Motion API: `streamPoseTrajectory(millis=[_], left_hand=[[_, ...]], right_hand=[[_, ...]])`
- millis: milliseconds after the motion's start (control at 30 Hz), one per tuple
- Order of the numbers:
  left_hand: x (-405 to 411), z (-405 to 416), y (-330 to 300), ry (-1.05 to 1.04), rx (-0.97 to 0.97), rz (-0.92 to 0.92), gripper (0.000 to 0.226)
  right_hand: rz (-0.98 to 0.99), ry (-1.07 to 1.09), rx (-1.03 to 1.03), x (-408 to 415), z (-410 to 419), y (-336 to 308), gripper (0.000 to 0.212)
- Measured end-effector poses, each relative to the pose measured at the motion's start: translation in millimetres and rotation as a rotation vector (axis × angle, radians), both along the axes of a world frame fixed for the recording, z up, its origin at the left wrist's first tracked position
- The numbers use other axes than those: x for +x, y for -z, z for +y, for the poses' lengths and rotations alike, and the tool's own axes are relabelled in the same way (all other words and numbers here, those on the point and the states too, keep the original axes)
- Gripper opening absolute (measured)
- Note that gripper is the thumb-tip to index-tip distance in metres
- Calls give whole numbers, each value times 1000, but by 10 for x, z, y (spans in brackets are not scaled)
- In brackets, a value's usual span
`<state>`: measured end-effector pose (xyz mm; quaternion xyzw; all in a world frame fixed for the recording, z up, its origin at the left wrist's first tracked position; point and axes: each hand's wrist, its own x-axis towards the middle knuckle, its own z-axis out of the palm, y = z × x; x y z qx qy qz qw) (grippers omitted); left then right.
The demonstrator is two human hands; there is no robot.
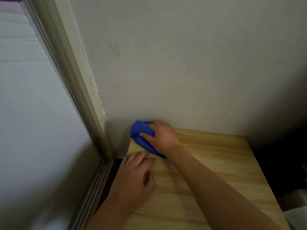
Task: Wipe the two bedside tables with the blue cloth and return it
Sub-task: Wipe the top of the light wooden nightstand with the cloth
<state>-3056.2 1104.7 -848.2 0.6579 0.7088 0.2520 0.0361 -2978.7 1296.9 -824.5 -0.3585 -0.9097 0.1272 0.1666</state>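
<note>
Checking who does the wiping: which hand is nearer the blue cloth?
Right. The right hand presses on the blue cloth at the table's far corner; the left hand lies flat just short of it.

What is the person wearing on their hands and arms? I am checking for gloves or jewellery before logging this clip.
Nothing shows. The left hand and right hand are bare: no gloves, rings, watch or bracelets visible. Both forearms are bare as far as the picture's edge, with no sleeve in view.
</note>
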Motion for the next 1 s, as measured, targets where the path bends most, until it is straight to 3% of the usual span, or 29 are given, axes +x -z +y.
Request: streamPoseTrajectory(millis=[267,567,667,1000], left_hand=[[-31,-4,24,8,34,-9,45],[1,-34,-45,2,5,-21,43],[20,-30,-21,-27,7,-15,44],[25,-4,-33,-21,-1,4,45]], right_hand=[[-25,-62,-59,-242,-47,-82,43],[-23,167,-98,1205,289,-155,37],[-28,224,-91,1356,317,-136,37],[-6,12,-66,-141,-22,-93,37]])
